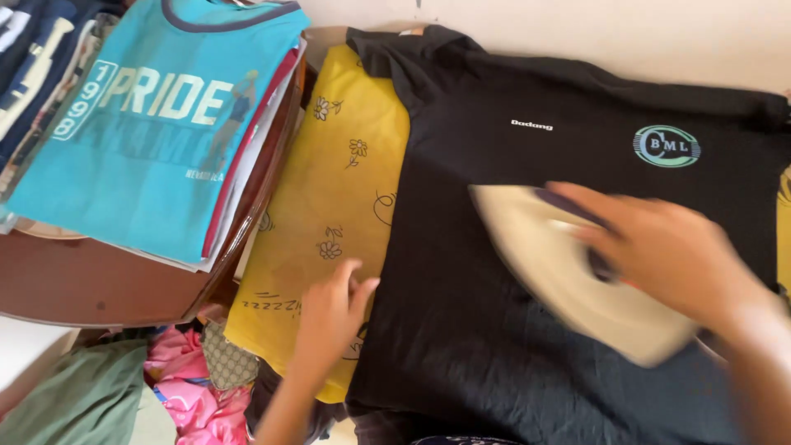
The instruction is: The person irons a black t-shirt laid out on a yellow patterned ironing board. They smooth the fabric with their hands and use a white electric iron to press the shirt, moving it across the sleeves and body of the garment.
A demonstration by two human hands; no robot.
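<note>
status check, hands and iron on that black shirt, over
Right hand grips cream iron, motion-blurred, on black t-shirt. Left hand flat at shirt's edge on yellow flowered cloth. Nothing blocking the iron.

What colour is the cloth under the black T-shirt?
Yellow cloth with small flower drawings, lying under the black T-shirt; clearest in the head view.

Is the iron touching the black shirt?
Touching. The head view shows the cream iron, gripped by the right hand, lying flat on the black shirt with no gap visible, though it is blurred.
</note>
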